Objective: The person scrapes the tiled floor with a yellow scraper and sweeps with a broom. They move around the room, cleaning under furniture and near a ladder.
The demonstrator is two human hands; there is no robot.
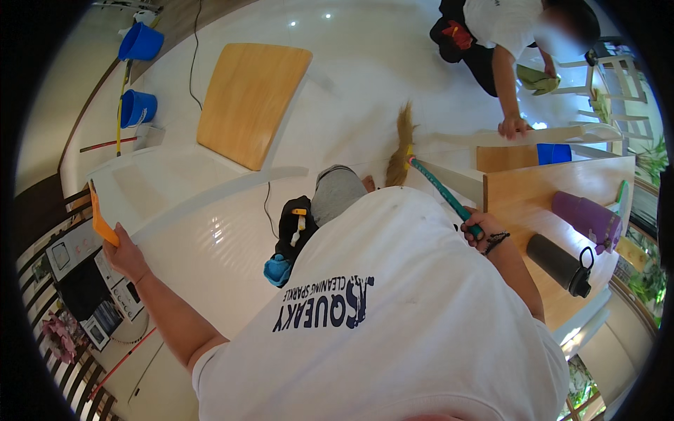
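My left hand point(126, 255) is stretched out to the left, closed around a flat orange tool point(100, 217); what its dark far end is, I cannot tell. On the other side, my right hand point(478, 229) grips the teal handle point(442, 184) of a broom near its end. The broom's straw bristles point(402, 144) rest on the pale glossy floor ahead of me. Between my hands is my white shirt point(400, 294), which bears printing. A black waist pouch point(295, 226) at my left hip holds a small bottle with an orange top point(298, 212), and a blue cloth point(277, 270) hangs there.
A white chair with a wooden seat point(253, 105) stands ahead left, blue buckets point(141, 42) beyond it. At right, a wooden table point(505, 210) bears a purple bottle point(584, 218) and a black bottle point(558, 263). Another person point(500, 26) touches a chair back point(558, 136), holding a green cloth point(537, 80).
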